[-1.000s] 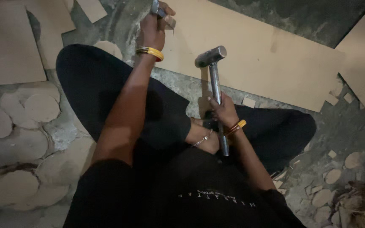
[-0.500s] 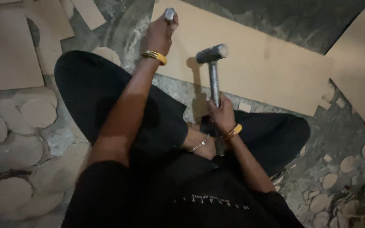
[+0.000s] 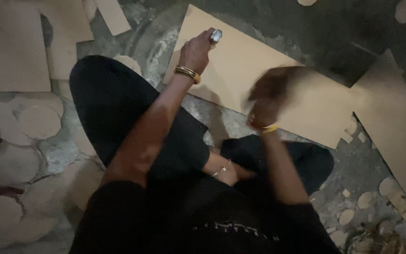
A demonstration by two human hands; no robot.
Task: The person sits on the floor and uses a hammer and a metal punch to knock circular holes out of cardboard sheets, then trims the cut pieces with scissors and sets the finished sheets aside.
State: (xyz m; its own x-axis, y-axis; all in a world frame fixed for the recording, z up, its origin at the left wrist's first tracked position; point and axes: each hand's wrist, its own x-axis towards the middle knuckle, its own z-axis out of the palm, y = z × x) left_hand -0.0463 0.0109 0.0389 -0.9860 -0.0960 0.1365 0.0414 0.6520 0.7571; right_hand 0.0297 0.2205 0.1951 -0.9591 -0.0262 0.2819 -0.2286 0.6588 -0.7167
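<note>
- While the person sits cross-legged on the floor (image 3: 348, 164) in black trousers, the left hand (image 3: 197, 49) is stretched forward over a tan cardboard sheet (image 3: 240, 70), its grip clenched round a small metal punch (image 3: 215, 36) whose shiny end sticks out above the fist.
- That punch stands on the upper left part of the sheet, near its pointed top corner.
- A gold bangle (image 3: 187, 72) circles the left wrist, just below the fist.
- The right hand (image 3: 271, 96) is a dark blur over the middle of the same sheet, to the right of the punch and apart from it; whether its grip is clenched or released cannot be told, and nothing held in it can be made out.
- An orange-yellow bangle (image 3: 269, 128) shows at the right wrist.
- A second cardboard sheet (image 3: 395, 127) lies to the right, its edge meeting the first.
- Round cardboard discs (image 3: 38, 122) and offcuts lie scattered on the floor to the left, with smaller discs (image 3: 365, 200) at the lower right.
- A thin bracelet (image 3: 222, 168) shows on an ankle between the knees.
</note>
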